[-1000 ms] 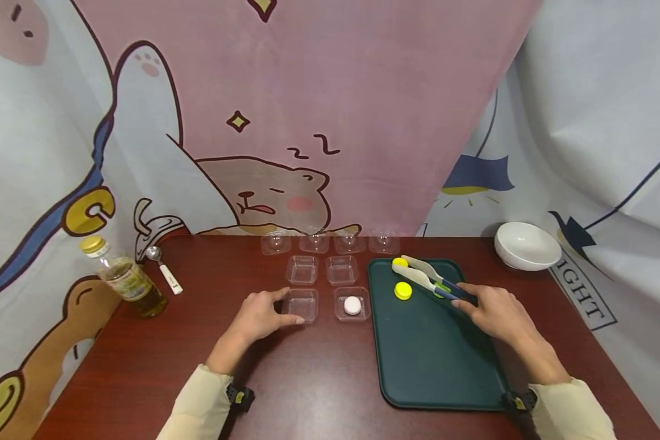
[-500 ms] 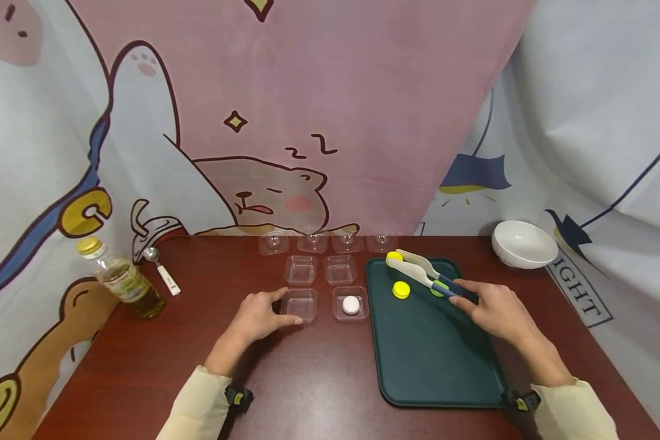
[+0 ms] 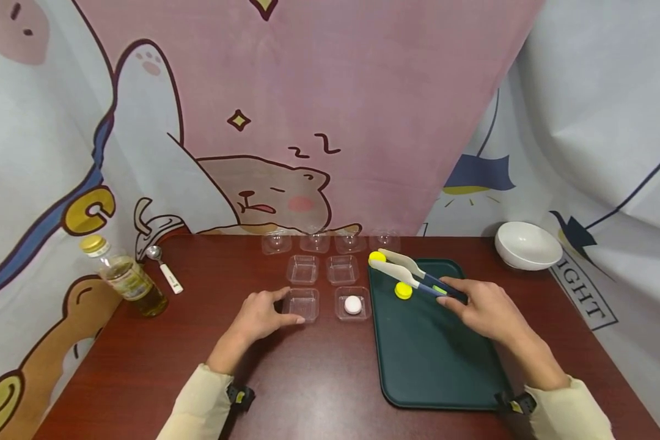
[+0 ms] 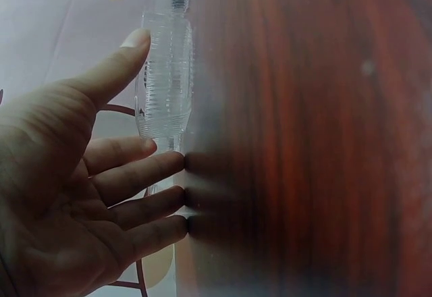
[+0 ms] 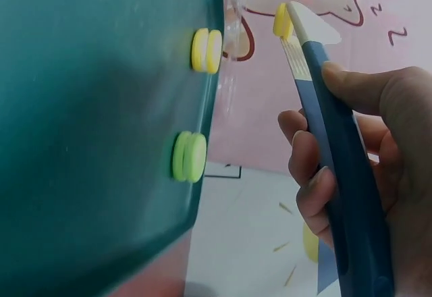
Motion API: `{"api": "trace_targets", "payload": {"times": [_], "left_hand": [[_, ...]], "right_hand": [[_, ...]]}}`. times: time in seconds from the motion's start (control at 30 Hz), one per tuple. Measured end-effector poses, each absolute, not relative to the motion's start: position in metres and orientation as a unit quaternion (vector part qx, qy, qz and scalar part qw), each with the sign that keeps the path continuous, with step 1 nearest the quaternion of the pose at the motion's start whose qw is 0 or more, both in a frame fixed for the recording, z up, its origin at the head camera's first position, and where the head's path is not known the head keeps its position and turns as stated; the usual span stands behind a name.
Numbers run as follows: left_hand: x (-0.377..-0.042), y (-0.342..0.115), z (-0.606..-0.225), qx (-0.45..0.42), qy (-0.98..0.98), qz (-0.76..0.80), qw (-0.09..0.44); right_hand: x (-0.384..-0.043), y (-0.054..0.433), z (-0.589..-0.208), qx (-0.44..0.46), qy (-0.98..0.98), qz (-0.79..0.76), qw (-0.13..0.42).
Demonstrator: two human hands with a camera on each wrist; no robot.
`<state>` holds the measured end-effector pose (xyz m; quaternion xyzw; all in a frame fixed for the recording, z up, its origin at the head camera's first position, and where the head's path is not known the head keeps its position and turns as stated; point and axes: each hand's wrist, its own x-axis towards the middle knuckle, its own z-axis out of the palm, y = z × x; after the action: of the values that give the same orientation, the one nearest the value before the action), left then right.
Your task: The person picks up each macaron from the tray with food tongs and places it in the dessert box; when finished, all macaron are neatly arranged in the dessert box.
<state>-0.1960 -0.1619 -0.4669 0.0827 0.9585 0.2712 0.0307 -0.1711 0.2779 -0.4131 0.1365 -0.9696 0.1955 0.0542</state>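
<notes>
My right hand (image 3: 486,308) grips blue-handled tongs (image 3: 426,284) with pale tips, above the dark green tray (image 3: 434,360). A yellow macaron (image 3: 377,257) is held between the tong tips near the tray's back left corner. Another yellow macaron (image 3: 403,290) lies on the tray, and the right wrist view also shows a green macaron (image 5: 190,156) there. Beside a clear plastic box (image 3: 304,305), my left hand (image 3: 260,315) spreads its thumb and fairly straight fingers around the left side, touching it. The box to its right (image 3: 338,315) holds a white macaron (image 3: 353,305).
Two more clear boxes stand behind, one of them a box (image 3: 302,270) on the left. Several clear lids (image 3: 277,243) line the back edge. An oil bottle (image 3: 129,284) and a scoop (image 3: 167,275) are at left, a white bowl (image 3: 528,247) at back right.
The tongs and my right hand have moved left with the yellow macaron, from over the tray to its back left corner. My left hand has stayed at the box.
</notes>
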Motion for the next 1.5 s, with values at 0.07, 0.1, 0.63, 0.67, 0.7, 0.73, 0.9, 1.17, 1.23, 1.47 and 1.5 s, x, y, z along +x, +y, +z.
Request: {"api": "trace_targets", "payload": {"times": [0.07,0.1,0.63,0.67,0.7,0.73,0.9,1.17,1.23,1.47,1.5], "left_hand": [[-0.196,-0.162,-0.466,0.084,0.959,0.270,0.030],[-0.196,-0.163,-0.465,0.083,0.959,0.269,0.029],[-0.195,-0.165,-0.465,0.079,0.958,0.275,0.031],[-0.195,-0.165,-0.466,0.078,0.958,0.275,0.032],[-0.195,-0.166,-0.466,0.076,0.957,0.276,0.035],[-0.194,-0.166,-0.467,0.075,0.957,0.276,0.036],[-0.194,-0.167,-0.469,0.073,0.957,0.279,0.037],[-0.193,-0.167,-0.468,0.071,0.957,0.278,0.040],[-0.193,-0.166,-0.468,0.073,0.957,0.278,0.040],[-0.193,-0.162,-0.467,0.086,0.958,0.271,0.033],[-0.193,-0.161,-0.467,0.089,0.958,0.270,0.032]], "right_hand": [[-0.171,0.273,-0.413,0.145,-0.968,0.195,0.056],[-0.171,0.270,-0.413,0.149,-0.968,0.196,0.057],[-0.168,0.223,-0.411,0.213,-0.956,0.193,0.062],[-0.168,0.220,-0.411,0.218,-0.955,0.193,0.062],[-0.168,0.216,-0.411,0.225,-0.953,0.191,0.063],[-0.168,0.213,-0.411,0.230,-0.952,0.189,0.064],[-0.167,0.201,-0.410,0.245,-0.949,0.189,0.056],[-0.164,0.181,-0.417,0.272,-0.942,0.196,0.028],[-0.164,0.178,-0.419,0.280,-0.940,0.195,0.028],[-0.164,0.168,-0.423,0.296,-0.940,0.168,0.032],[-0.164,0.168,-0.424,0.294,-0.941,0.166,0.032]]}}
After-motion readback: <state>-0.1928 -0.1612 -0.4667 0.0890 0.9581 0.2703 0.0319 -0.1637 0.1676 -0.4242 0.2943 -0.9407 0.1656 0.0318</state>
